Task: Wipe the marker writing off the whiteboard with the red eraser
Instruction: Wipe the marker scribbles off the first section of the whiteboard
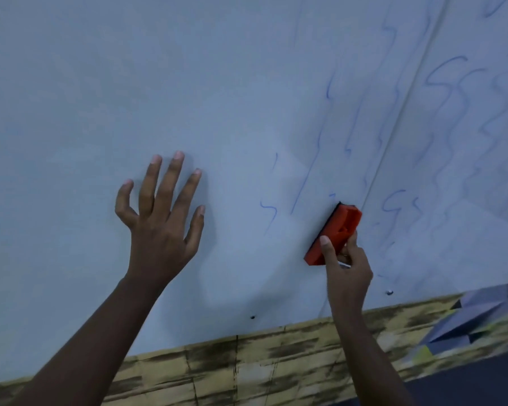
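A large whiteboard [188, 83] fills most of the view. Blue marker writing [452, 92] covers its right part in wavy lines, with thinner faint strokes near the middle. My right hand [346, 268] grips the lower end of the red eraser [336, 230], whose dark pad lies against the board just left of a vertical seam. My left hand [162, 218] rests with fingers spread on the bare left part of the board.
A seam [405, 104] runs up the board between two panels. Two small dark screws [252, 317] sit near the bottom edge. Below the board is a yellow brick-pattern wall [247, 367], with a grey and yellow geometric panel [467, 320] at the lower right.
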`<act>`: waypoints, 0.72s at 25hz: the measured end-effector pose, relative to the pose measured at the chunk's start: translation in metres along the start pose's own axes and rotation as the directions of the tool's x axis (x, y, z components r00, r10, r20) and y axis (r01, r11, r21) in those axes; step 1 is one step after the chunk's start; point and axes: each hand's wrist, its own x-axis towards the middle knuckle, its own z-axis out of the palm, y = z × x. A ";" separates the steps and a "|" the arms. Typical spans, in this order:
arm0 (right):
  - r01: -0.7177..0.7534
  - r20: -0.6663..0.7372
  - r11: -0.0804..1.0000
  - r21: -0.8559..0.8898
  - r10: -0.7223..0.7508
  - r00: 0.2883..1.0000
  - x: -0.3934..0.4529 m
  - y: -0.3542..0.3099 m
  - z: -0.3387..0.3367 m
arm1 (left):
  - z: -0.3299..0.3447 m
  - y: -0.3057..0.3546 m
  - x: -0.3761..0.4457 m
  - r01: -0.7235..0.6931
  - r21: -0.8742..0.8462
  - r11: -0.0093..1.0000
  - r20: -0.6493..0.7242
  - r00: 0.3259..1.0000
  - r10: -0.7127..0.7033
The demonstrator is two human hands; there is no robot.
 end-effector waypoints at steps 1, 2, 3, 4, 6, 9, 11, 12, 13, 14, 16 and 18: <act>0.057 0.003 0.998 -0.011 -0.057 0.998 -0.001 -0.011 0.007 | 0.007 0.000 0.007 0.004 0.011 1.000 -0.016 1.000 -0.004; 0.137 0.037 0.988 -0.066 -0.135 0.990 -0.006 -0.019 0.015 | 0.014 -0.001 0.010 0.013 0.030 0.999 -0.025 1.000 -0.012; 0.241 0.106 0.960 -0.140 -0.227 0.968 -0.014 -0.022 0.024 | 0.022 0.000 0.012 0.017 0.054 0.998 -0.031 0.999 -0.015; 0.362 0.196 0.909 -0.206 -0.324 0.926 -0.025 -0.020 0.031 | 0.028 0.000 0.010 0.015 0.080 0.997 -0.038 0.999 -0.012; 0.582 0.354 0.766 -0.274 -0.482 0.802 -0.041 -0.004 0.039 | 0.038 0.000 0.004 0.002 0.113 0.994 -0.053 0.999 0.004; 0.742 0.468 0.610 -0.280 -0.588 0.660 -0.040 0.007 0.037 | 0.041 -0.001 0.003 -0.011 0.130 0.992 -0.077 0.997 0.021; 0.770 0.461 0.579 -0.267 -0.625 0.630 -0.024 -0.006 0.031 | 0.040 -0.002 0.004 -0.011 0.144 0.989 -0.080 0.997 0.022; 0.747 0.415 0.608 -0.271 -0.626 0.660 -0.012 -0.015 0.026 | 0.040 -0.002 0.004 -0.012 0.145 0.989 -0.080 0.996 0.024; 0.697 0.351 0.661 -0.278 -0.605 0.714 0.004 -0.021 0.019 | 0.040 -0.002 0.003 -0.014 0.147 0.989 -0.082 0.996 0.026; 0.625 0.277 0.728 -0.282 -0.562 0.779 0.020 -0.026 0.011 | 0.041 -0.002 0.002 -0.012 0.147 0.989 -0.085 0.996 0.025; 0.457 0.153 0.856 -0.240 -0.431 0.889 0.048 -0.036 -0.008 | 0.042 0.000 0.000 0.001 0.143 0.990 -0.097 0.995 0.013; 0.343 0.097 0.930 -0.133 -0.332 0.938 0.067 -0.044 -0.022 | 0.043 0.000 0.000 0.004 0.148 0.989 -0.107 0.994 0.012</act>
